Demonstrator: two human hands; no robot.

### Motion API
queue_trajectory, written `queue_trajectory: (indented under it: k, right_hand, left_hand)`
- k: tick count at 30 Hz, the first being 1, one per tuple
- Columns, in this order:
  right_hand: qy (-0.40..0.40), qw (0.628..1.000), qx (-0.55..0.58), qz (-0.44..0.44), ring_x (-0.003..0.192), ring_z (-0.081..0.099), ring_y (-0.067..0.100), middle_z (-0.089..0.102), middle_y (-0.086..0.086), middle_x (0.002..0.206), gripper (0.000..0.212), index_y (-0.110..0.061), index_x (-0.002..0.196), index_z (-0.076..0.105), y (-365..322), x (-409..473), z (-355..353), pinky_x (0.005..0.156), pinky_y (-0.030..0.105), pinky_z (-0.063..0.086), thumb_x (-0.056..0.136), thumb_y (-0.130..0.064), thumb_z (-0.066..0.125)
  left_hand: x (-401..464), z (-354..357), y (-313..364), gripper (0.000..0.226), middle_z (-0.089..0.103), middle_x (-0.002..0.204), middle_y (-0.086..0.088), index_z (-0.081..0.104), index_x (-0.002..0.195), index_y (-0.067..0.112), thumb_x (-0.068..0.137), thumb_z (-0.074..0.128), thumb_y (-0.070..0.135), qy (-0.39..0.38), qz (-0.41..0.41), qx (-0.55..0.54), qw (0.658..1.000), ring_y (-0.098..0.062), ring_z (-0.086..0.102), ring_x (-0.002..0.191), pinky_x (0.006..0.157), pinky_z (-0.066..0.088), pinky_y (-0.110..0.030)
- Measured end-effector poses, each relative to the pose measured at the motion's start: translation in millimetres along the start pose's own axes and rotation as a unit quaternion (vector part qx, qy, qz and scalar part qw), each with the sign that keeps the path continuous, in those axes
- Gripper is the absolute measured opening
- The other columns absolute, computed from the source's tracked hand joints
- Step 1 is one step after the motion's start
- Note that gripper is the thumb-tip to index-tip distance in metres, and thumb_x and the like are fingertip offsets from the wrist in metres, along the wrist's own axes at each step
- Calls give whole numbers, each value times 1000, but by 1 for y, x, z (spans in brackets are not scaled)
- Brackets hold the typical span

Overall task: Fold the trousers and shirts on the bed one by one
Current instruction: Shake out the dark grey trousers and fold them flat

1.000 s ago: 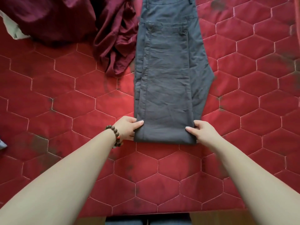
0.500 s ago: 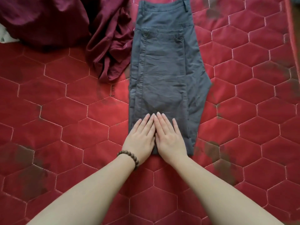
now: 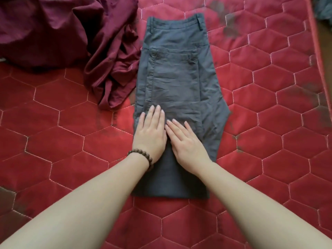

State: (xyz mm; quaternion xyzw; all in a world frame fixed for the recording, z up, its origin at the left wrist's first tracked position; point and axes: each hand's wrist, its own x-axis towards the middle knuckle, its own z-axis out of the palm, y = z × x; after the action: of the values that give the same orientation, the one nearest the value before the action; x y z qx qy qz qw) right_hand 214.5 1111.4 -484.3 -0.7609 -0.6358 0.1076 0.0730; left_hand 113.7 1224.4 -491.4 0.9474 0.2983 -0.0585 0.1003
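Grey trousers (image 3: 176,76) lie lengthwise in the middle of the red quilted bed (image 3: 53,133), folded in half with the waistband at the far end and the folded edge near me. My left hand (image 3: 150,134), with a bead bracelet at the wrist, lies flat on the trousers' left side. Beside it, my right hand (image 3: 186,142) also presses flat on the cloth, fingers straight. The two hands touch at the middle of the trousers.
A crumpled maroon garment (image 3: 75,38) is heaped at the far left, its edge touching the trousers' left side. The bed's right edge (image 3: 318,56) runs along the frame's right side, with something grey beyond it at the top corner.
A second ago my hands gripped the near corners of the trousers. They came together flat at the middle and have since slid farther up the cloth.
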Motion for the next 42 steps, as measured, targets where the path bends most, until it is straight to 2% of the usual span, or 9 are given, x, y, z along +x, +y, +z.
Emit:
queue_trajectory:
  k: [3, 6, 11, 19, 28, 30, 33, 38, 42]
  right_hand:
    - [-56, 993, -81, 71, 147, 15, 17, 21, -1, 158, 61, -17, 151, 26, 37, 21, -4, 118, 55, 1, 98, -44, 40]
    - [-23, 982, -124, 144, 148, 8, 19, 16, 1, 160, 63, -14, 152, 21, 67, 35, -13, 117, 54, -6, 99, -45, 36]
    - [-55, 991, -16, -118, 146, 21, 20, 28, 3, 156, 51, -12, 148, 34, 60, 71, -14, 120, 46, 12, 99, -26, 40]
    - [-75, 974, -122, -175, 148, 10, 17, 15, -9, 160, 55, -35, 152, 13, 94, 188, -11, 118, 53, 3, 100, -51, 21]
    - [70, 984, -143, 78, 148, 8, 25, 14, 8, 160, 59, -13, 151, 25, 103, 216, -31, 115, 58, -2, 100, -42, 29]
    - [76, 993, -89, -26, 147, 16, 26, 23, 10, 158, 57, -11, 148, 33, 77, 175, -20, 117, 57, 6, 98, -38, 39]
    - [-47, 983, -107, -138, 147, 15, 21, 21, 3, 159, 57, -20, 151, 25, 67, 103, -7, 117, 57, 7, 100, -43, 35]
    - [-58, 971, -191, 134, 149, 2, 20, 10, -5, 161, 61, -24, 153, 12, 144, 75, -33, 114, 63, -1, 99, -51, 18]
    - [37, 981, -124, 145, 148, 11, 25, 19, 6, 159, 60, -9, 149, 29, 74, 60, -18, 114, 60, 0, 97, -38, 32]
  left_hand:
    - [12, 10, -14, 70, 3, 160, -11, 11, 152, 7, 95, 31, 42, -12, -22, 10, 1000, -25, 0, 148, 120, 2, -42]
    - [11, 12, -14, 75, 5, 159, -15, 14, 151, 7, 90, 29, 47, 3, -17, -1, 1000, -27, 3, 148, 120, 6, -43]
    - [12, 14, -15, 79, 10, 158, -18, 24, 149, 3, 86, 35, 50, -7, -15, -2, 1000, -30, 5, 148, 119, 11, -46]
    - [13, 21, -19, 86, 10, 159, -16, 23, 150, 6, 83, 43, 55, 7, -14, -19, 1000, -29, 7, 148, 117, 15, -48]
    - [12, 20, -20, 91, 11, 159, -15, 22, 150, 6, 83, 42, 64, 11, -14, -15, 1000, -27, 7, 148, 118, 14, -47]
    - [12, 20, -20, 93, 12, 159, -16, 24, 150, 5, 82, 41, 66, 12, -14, -12, 1000, -28, 6, 148, 118, 13, -48]
    - [12, 21, -20, 95, 13, 158, -16, 25, 149, 5, 81, 40, 70, 11, -12, -12, 1000, -28, 6, 148, 118, 13, -49]
    - [12, 21, -20, 97, 9, 159, -15, 19, 151, 7, 81, 37, 72, 13, -12, -6, 1000, -26, 4, 148, 119, 10, -46]
    - [9, 20, -21, 96, 9, 159, -14, 19, 151, 8, 81, 35, 72, 26, -7, -13, 1000, -25, 3, 148, 119, 11, -46]
